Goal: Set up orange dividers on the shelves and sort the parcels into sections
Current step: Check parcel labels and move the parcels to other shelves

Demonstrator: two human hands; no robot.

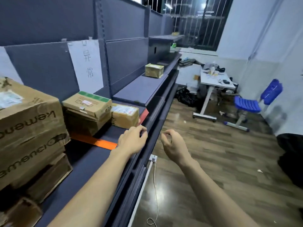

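Note:
An orange divider [95,141] lies flat across the dark shelf [91,161], running from under the stacked parcels to the front lip. My left hand [132,140] covers its front end, fingers curled at the shelf edge as if pinching it. A second orange divider [144,115] stands beside a small taped parcel [125,114]. A green-striped carton [86,104] sits on another box, and large brown cartons [29,122] fill the left. A lone parcel [154,70] sits further along the shelf. My right hand [172,143] hovers off the shelf over the floor, fingers loosely curled, holding nothing.
A paper sign [86,64] hangs on the shelf's back panel. To the right are a wooden floor, a white table [216,81] with clutter, a blue chair [255,102] and black bags. A white power strip with a cord [153,158] lies at the shelf's foot.

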